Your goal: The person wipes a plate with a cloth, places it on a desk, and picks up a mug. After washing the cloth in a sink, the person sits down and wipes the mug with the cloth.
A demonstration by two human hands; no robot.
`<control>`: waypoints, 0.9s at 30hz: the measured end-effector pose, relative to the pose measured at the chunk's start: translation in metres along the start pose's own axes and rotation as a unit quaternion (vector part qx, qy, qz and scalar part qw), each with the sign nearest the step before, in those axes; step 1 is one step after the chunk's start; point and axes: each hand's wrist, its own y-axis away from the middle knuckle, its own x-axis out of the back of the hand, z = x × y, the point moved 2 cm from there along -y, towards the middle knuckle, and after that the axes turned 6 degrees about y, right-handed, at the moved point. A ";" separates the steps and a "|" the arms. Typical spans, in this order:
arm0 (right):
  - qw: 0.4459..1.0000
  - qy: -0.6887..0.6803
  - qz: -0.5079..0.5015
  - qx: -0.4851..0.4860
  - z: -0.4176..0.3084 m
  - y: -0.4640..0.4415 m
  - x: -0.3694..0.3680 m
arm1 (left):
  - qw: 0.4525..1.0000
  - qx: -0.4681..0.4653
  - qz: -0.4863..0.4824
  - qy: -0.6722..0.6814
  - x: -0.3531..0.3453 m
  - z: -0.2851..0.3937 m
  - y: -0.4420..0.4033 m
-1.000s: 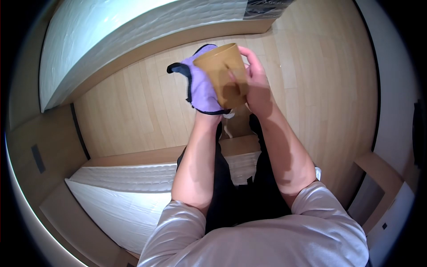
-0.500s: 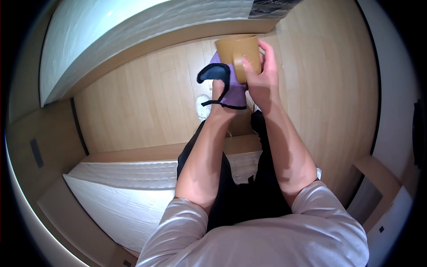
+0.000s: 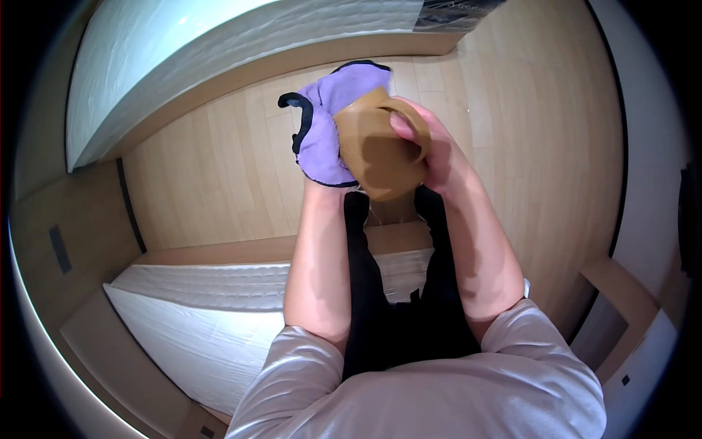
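Note:
A tan mug (image 3: 376, 150) with a handle is held up over the floor, tilted, its handle toward the right. My right hand (image 3: 431, 143) grips it at the handle side, the thumb at the handle loop. Against the mug's left side lies a purple cloth (image 3: 322, 139) with black edging, one dark corner curling out to the left. My left hand is covered by this cloth; only the wrist shows below it, and its fingers are hidden.
Beyond the hands stands a plastic-wrapped mattress (image 3: 175, 66) on a wooden base (image 3: 292, 69). Another wrapped mattress (image 3: 212, 329) is at the lower left. My legs are below the hands, over the wooden floor (image 3: 212, 175). A wooden frame (image 3: 621, 293) stands at the right.
The mug has tipped and turned, and sits lower than half a second ago. The cloth has swung left and spread out, with more purple showing. My right hand keeps its hold.

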 end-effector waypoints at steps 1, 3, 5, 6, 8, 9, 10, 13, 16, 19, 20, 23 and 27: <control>1.000 0.000 -0.001 0.000 -0.004 0.003 -0.005 | 1.000 -0.001 0.001 0.000 0.000 0.003 0.002; 0.990 -0.116 0.037 -0.077 -0.012 0.014 -0.018 | 0.998 0.014 -0.016 -0.060 0.006 0.006 0.005; 0.981 -0.169 0.010 -0.092 -0.005 0.009 -0.009 | 0.994 0.034 -0.060 -0.087 0.017 0.001 0.001; 0.969 -0.221 -0.016 -0.106 -0.001 0.005 -0.004 | 0.995 0.044 -0.042 -0.084 0.025 -0.006 0.000; 0.975 -0.187 0.019 -0.118 0.004 0.002 0.002 | 0.995 0.056 -0.023 -0.080 0.021 -0.008 -0.002; 0.978 -0.153 0.053 -0.130 0.006 0.001 0.005 | 0.996 0.033 -0.015 -0.078 0.018 -0.007 -0.003; 0.978 -0.152 0.053 -0.130 0.009 -0.002 0.009 | 0.997 0.010 -0.007 -0.076 0.012 -0.004 -0.004; 0.970 -0.108 0.196 -0.096 0.009 -0.006 0.029 | 0.998 0.045 0.038 0.005 0.006 -0.001 -0.006; 0.987 -0.094 0.129 -0.011 0.003 -0.006 0.034 | 0.979 -0.028 -0.013 -0.199 0.019 -0.003 -0.008; 0.987 0.104 0.113 0.042 0.000 -0.005 0.016 | 0.979 0.019 0.035 -0.202 0.024 -0.015 -0.010; 0.988 0.101 0.113 -0.025 -0.001 -0.002 0.013 | 0.989 0.058 0.076 -0.115 0.014 -0.010 -0.006; 0.964 0.237 0.117 -0.008 -0.003 -0.001 -0.004 | 0.992 0.075 0.095 -0.024 0.012 -0.005 -0.011; 0.923 0.314 0.131 0.178 0.003 -0.001 -0.021 | 0.982 -0.008 0.188 0.025 -0.007 0.004 -0.007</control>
